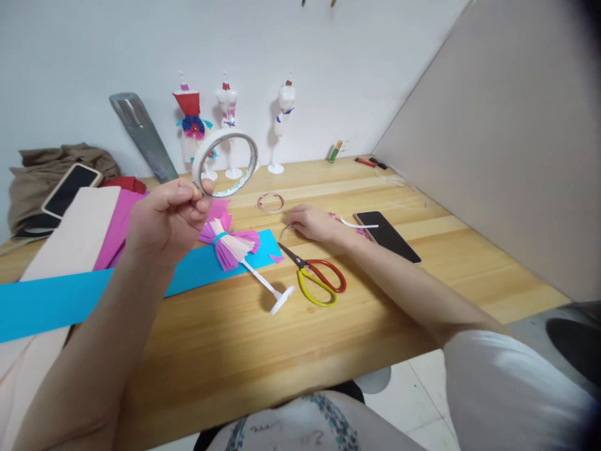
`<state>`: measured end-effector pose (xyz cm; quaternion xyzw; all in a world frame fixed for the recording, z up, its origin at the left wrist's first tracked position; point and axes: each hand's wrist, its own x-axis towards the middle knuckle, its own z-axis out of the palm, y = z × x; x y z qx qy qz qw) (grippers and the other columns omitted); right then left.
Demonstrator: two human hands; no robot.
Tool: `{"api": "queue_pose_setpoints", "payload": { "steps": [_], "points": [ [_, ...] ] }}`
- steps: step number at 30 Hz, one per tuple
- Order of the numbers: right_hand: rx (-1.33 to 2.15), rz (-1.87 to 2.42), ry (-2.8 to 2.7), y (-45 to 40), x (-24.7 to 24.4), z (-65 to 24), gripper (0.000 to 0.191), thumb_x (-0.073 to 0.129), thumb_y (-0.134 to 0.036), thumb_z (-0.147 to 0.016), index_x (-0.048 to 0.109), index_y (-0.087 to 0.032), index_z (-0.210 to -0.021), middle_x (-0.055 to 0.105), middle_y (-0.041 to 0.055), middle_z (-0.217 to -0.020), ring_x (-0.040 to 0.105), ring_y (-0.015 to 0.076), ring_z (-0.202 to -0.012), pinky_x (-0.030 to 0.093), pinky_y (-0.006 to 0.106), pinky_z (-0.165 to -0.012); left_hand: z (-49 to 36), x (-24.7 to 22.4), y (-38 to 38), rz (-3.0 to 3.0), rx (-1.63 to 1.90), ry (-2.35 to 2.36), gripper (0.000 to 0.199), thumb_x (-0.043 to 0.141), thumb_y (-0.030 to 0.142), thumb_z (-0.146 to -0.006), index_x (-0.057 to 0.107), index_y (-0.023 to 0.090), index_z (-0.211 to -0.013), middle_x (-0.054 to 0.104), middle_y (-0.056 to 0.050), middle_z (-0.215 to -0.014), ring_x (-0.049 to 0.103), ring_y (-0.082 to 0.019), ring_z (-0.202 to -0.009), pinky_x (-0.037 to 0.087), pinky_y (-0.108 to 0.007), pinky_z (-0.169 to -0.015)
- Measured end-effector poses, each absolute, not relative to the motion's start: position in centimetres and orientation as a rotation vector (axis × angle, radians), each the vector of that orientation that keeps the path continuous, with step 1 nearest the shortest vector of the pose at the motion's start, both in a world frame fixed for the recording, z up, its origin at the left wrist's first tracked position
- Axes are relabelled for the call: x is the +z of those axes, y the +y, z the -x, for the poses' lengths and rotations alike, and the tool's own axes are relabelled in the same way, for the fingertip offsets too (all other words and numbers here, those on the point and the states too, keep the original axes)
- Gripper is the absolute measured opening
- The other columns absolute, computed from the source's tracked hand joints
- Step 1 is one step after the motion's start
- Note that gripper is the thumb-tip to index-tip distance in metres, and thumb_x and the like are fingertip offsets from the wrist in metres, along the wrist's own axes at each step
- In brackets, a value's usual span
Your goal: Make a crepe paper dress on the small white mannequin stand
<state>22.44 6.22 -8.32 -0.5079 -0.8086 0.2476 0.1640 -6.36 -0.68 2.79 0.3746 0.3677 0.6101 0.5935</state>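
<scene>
My left hand [166, 219] is raised above the table, thumb and fingers pinching the lower edge of a roll of white tape [200, 161]. My right hand [312, 222] rests low over the tabletop with its fingertips pinched together. What they hold, if anything, is too small to make out. Between my hands, a small white dress-form stand [259, 279] lies tilted, dressed in a pleated pink and purple paper skirt [237, 246] with a blue band. Scissors [301, 264] with one red and one yellow handle lie just below my right hand. A thinner tape roll [271, 202] lies beyond.
Blue paper [141, 279], pale pink paper [79, 228] and purple paper [115, 228] spread on the left. Phones [389, 237] [72, 188] lie at right and left. Upright mini mannequins [285, 113], a grey bottle [143, 134] and a green-labelled tube [335, 151] stand by the wall.
</scene>
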Motion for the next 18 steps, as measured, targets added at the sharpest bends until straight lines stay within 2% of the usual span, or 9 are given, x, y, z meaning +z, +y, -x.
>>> {"api": "queue_pose_setpoints", "payload": {
  "steps": [5,8,9,12,14,18],
  "points": [
    [0.207,1.886,-2.341,5.2,-7.3,-27.3,0.015,0.056,-0.012,-0.088,0.07,-0.014,-0.083,0.072,0.0167,-0.091,0.065,0.0305,-0.1,0.039,0.039,-0.089,5.8,3.0,-0.7,-0.889,1.443,0.85,0.022,0.06,0.007,-0.067,0.056,0.016,-0.047,0.065,-0.004,-0.068,0.044,-0.005,-0.048,0.041,-0.016,-0.043],
    [-0.001,1.825,-2.423,3.8,-6.6,-26.4,0.02,0.053,-0.016,-0.092,0.073,-0.014,-0.094,0.073,0.0175,-0.099,0.064,0.03,-0.099,0.04,0.037,-0.085,5.7,2.9,-0.7,-0.91,1.456,0.85,0.022,0.061,0.008,-0.067,0.055,0.016,-0.048,0.065,-0.004,-0.068,0.045,-0.006,-0.049,0.041,-0.015,-0.043],
    [-0.014,1.687,-2.507,3.2,-6.5,-25.5,0.021,0.053,-0.02,-0.094,0.074,-0.015,-0.095,0.073,0.0154,-0.098,0.065,0.0279,-0.095,0.041,0.035,-0.082,5.7,2.8,-0.7,-0.917,1.451,0.857,0.022,0.062,0.009,-0.067,0.055,0.017,-0.047,0.065,-0.004,-0.069,0.045,-0.006,-0.05,0.041,-0.016,-0.043],
    [0.298,1.098,-2.747,1.7,-7.0,-21.6,0.019,0.056,-0.022,-0.095,0.075,-0.017,-0.096,0.072,0.0101,-0.094,0.064,0.0227,-0.09,0.043,0.031,-0.081,5.8,2.7,-0.7,-0.93,1.411,0.898,0.021,0.067,0.012,-0.065,0.056,0.018,-0.049,0.066,-0.003,-0.071,0.046,-0.007,-0.052,0.041,-0.016,-0.041],
    [0.334,1.014,-2.794,1.0,-7.7,-19.3,0.014,0.064,-0.023,-0.091,0.075,-0.015,-0.088,0.071,0.0114,-0.095,0.063,0.0239,-0.091,0.044,0.033,-0.082,5.9,2.6,-0.6,-0.931,1.401,0.913,0.019,0.068,0.013,-0.064,0.057,0.018,-0.049,0.067,-0.004,-0.072,0.047,-0.007,-0.052,0.04,-0.015,-0.041],
    [0.359,1.013,-2.777,0.6,-8.3,-18.0,0.016,0.058,-0.013,-0.091,0.072,-0.013,-0.084,0.071,0.0125,-0.091,0.063,0.0229,-0.086,0.043,0.033,-0.079,5.8,2.2,-0.4,-0.946,1.383,0.925,0.018,0.063,0.009,-0.066,0.06,0.016,-0.049,0.065,-0.003,-0.066,0.047,-0.005,-0.049,0.042,-0.013,-0.043]
  ]
}}
